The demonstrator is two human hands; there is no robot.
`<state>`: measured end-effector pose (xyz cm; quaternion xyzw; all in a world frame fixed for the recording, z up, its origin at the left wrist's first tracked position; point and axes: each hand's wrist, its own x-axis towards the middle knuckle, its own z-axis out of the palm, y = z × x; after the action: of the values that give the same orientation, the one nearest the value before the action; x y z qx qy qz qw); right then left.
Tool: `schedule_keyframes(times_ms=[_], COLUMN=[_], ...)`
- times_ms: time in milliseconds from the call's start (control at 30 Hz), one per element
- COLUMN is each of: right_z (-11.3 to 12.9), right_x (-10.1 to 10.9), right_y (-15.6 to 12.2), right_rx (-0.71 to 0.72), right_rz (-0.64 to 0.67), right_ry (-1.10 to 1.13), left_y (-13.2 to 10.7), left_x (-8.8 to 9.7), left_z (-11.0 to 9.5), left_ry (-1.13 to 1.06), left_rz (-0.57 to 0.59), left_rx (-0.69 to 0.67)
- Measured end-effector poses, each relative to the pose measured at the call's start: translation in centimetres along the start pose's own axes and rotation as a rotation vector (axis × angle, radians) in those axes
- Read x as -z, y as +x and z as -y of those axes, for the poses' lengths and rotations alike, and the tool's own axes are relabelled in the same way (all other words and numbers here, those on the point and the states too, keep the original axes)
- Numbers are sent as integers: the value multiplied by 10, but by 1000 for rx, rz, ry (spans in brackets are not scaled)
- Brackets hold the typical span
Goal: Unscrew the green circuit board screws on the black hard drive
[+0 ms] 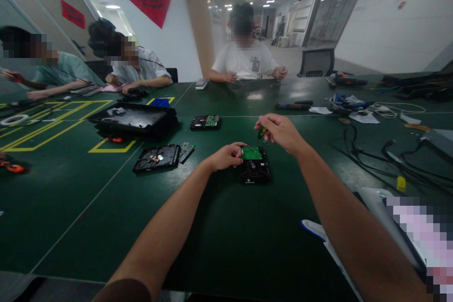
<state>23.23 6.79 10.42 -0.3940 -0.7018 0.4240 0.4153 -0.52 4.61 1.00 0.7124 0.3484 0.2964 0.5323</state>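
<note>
A black hard drive (255,172) with a green circuit board (250,153) lies in front of me on the dark green table. My left hand (228,156) is closed around its left edge, thumb and fingers by the board. Above the board's far right part, my right hand (278,133) grips a screwdriver (261,133) with a dark green-and-yellow handle. Its thin shaft points down to the board; whether the tip sits in a screw is too small to tell. Left of my left hand lie another hard drive (156,158) and a loose circuit board (186,152).
Farther back rests a third hard drive (205,122). Black trays (134,119) are stacked at the left. Black cables (375,155) spread over the right side, near pliers-like tools (293,105). Several people sit around the table, one (246,61) directly opposite.
</note>
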Motion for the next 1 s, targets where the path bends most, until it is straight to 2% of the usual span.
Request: schedule_keyframes(times_ms=[167, 367, 733, 867, 1000], right_z=[-2, -6, 0, -3, -6], right_x=[-1, 3, -2, 1, 3], right_y=[2, 2, 1, 1, 2], right_rx=[10, 17, -1, 41, 10], right_rz=[23, -57, 37, -13, -54], right_ry=[24, -75, 48, -50, -52], left_y=[1, 0, 0, 0, 1], left_x=[0, 0, -1, 0, 0], left_z=[2, 0, -1, 0, 1], left_ry=[12, 10, -7, 7, 18], left_rz=[-6, -5, -10, -1, -3], left_rx=[7, 14, 29, 2, 1])
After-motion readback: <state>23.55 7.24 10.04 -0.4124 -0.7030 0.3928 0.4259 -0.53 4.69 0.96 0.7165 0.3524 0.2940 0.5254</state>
